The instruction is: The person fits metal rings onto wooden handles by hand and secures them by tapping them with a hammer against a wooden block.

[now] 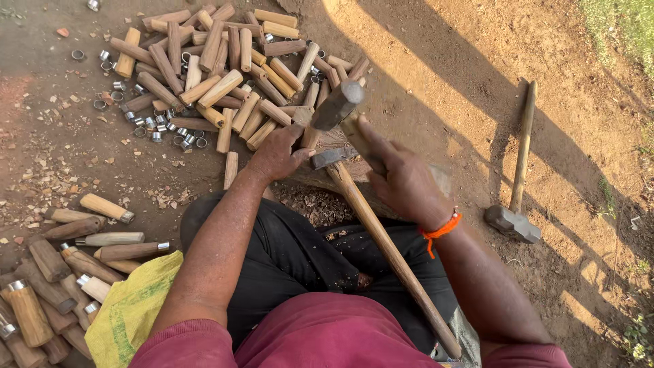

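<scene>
My left hand [276, 155] pinches a wooden handle [310, 133] upright on the block. My right hand [402, 178] is closed around a hammer [337, 105], its head just above the handle top. I judge this is the striking step; the blow must fall straight. The pile of handles [225, 75] crowds ahead, and a sledgehammer [514, 204] lies on the open right side.

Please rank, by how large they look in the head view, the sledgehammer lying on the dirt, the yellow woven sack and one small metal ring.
1. Yellow woven sack, though it is nearest the camera.
2. Long-handled sledgehammer on the dirt.
3. Small metal ring, clearly smallest.
</scene>
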